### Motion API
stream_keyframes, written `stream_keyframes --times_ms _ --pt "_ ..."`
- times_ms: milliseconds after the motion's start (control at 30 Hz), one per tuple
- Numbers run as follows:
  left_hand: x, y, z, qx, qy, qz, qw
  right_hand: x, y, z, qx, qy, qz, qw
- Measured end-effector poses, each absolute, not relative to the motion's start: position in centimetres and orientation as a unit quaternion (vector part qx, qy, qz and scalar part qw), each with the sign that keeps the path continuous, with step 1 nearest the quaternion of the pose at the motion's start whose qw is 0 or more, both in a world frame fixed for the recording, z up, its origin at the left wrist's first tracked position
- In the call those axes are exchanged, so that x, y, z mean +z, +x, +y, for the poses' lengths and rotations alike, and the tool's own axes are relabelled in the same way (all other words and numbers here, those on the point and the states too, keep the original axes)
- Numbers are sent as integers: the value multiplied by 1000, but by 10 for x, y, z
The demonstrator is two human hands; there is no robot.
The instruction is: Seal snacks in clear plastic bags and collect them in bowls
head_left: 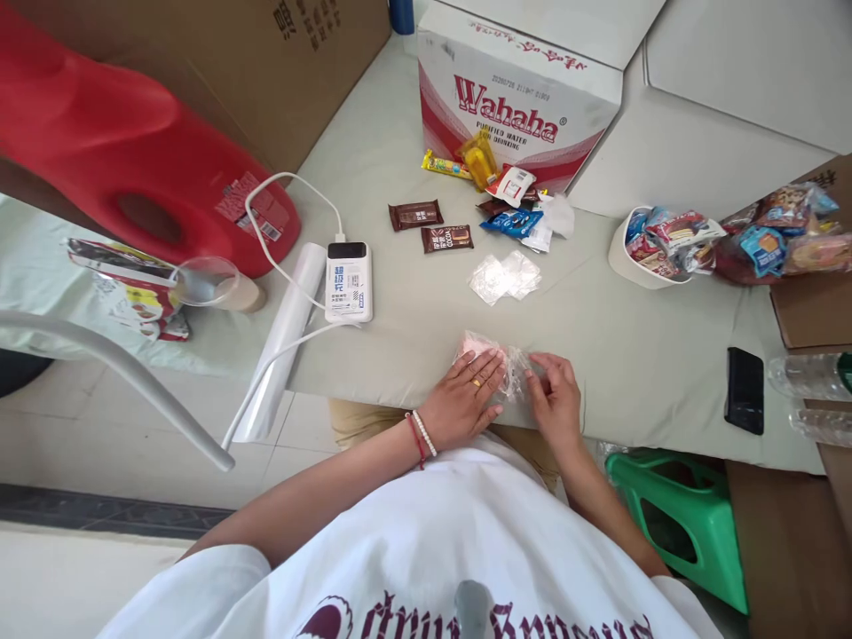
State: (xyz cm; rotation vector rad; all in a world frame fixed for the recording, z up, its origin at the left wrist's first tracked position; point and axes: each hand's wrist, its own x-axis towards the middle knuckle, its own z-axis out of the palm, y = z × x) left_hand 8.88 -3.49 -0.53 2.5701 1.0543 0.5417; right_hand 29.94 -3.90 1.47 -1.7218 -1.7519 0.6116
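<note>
My left hand (464,398) lies flat, fingers together, pressing a clear plastic bag (496,359) at the table's (599,337) near edge, lower centre of the frame. My right hand (556,395) pinches the bag's right end. Above lie more clear bags (504,276), chocolate bars (429,225) and a power bank (348,280).

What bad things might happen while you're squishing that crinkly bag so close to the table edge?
The clear bag lies right at the table edge under the left hand and right hand, so it might slip off. The white roll already hangs over the edge and may fall. The cable by the power bank dangles too; a snag might drag it down.
</note>
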Motion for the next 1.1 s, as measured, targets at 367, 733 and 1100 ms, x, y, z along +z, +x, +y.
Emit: stream_keyframes --times_ms 367,733,1100 --pt "-13 85 -39 212 889 399 74 56 310 -26 312 -660 -650 210" --pt "5 58 -35 281 873 354 183 38 235 20 276 -575 -757 142" --pt "7 65 -20 266 689 642 206 30 237 -13 275 -471 -812 207"
